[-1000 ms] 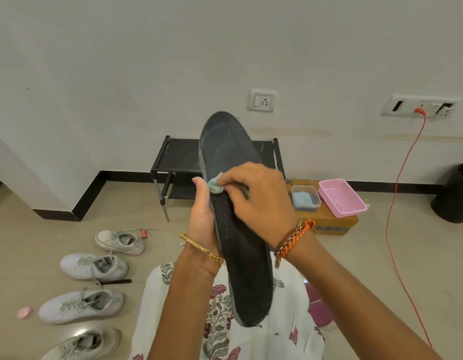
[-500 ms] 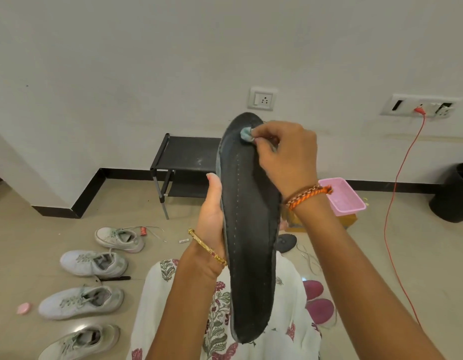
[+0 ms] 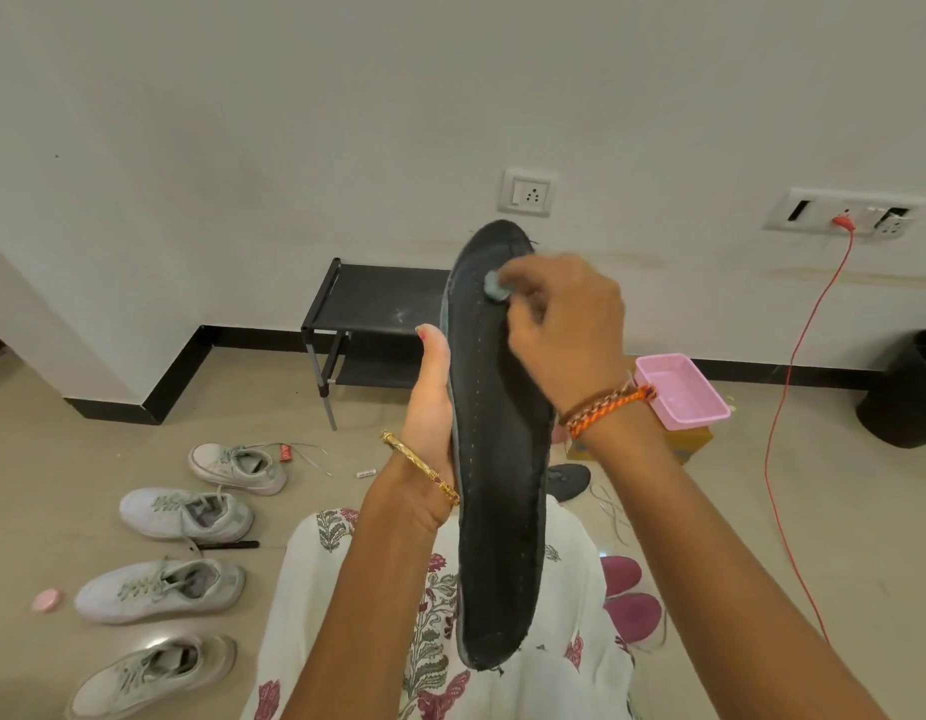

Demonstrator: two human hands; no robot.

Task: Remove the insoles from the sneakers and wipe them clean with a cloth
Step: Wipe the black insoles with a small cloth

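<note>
A long black insole [image 3: 502, 485] stands nearly upright in front of me, toe end up. My left hand [image 3: 433, 402] grips its left edge around the middle, thumb pointing up along the rim. My right hand [image 3: 559, 324] pinches a small pale green cloth [image 3: 494, 286] and presses it against the insole's upper part. Several white sneakers lie on the floor at the left, among them one [image 3: 186, 514] beside a black pen and another [image 3: 159, 589] nearer to me.
A black low shoe rack [image 3: 377, 304] stands against the wall behind the insole. A pink tray [image 3: 681, 392] sits on a yellow box at the right, a red cable [image 3: 785, 407] hangs from a wall socket, and a black bin [image 3: 907, 392] stands far right. Another dark insole [image 3: 570, 480] lies on the floor.
My right hand rubbed the cloth from the insole's middle up to its toe tip, then came a little way back down. The insole tilted more upright in my left hand.
</note>
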